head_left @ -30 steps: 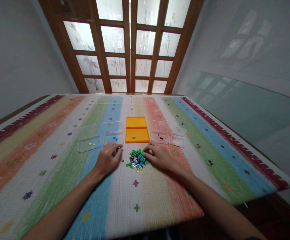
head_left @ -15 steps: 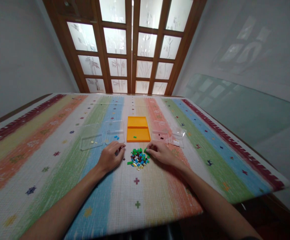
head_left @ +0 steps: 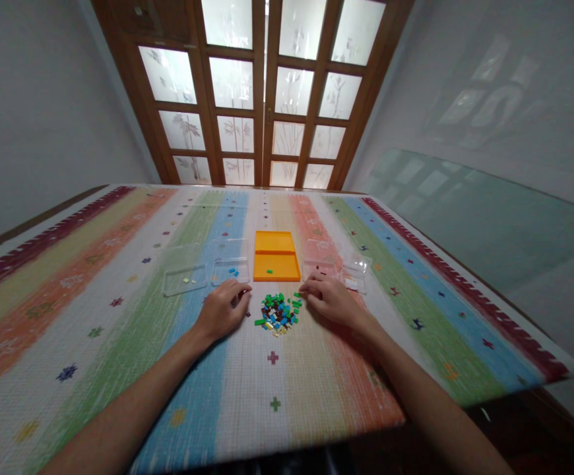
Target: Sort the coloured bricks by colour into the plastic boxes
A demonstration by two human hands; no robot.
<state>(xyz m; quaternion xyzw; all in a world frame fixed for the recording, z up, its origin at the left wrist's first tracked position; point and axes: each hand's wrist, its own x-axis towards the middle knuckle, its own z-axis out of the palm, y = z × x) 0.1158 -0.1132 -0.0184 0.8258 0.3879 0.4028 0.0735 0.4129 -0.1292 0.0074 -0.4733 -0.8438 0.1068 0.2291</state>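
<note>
A pile of small toy building bricks [head_left: 280, 313], green, blue, dark brown and yellow, lies between my two hands. My right hand [head_left: 330, 298] is at the pile's upper right side, fingers pinched, with a small green brick [head_left: 297, 295] at the fingertips. To the left of the pile my left hand [head_left: 223, 309] rests on the cloth, fingers curved and thumb apart, with nothing visible in it. One tiny dark brick [head_left: 248, 315] lies close to the left thumb. Beyond the pile, an open orange case [head_left: 277, 278] holds one green brick [head_left: 270, 272].
Left of the case stand two clear boxes: one [head_left: 165, 285] with pale yellow bricks, another [head_left: 214, 274] with blue bricks [head_left: 233, 272]. Two more clear boxes stand at the right, one with dark bricks [head_left: 320, 270], another [head_left: 363, 282] with whitish pieces. A striped tablecloth [head_left: 247, 409] covers the table.
My right hand has drawn back a little to the right, and the green brick at its fingertips has shifted right with it. The left hand has stayed nearly still, its thumb slightly farther from the fingers.
</note>
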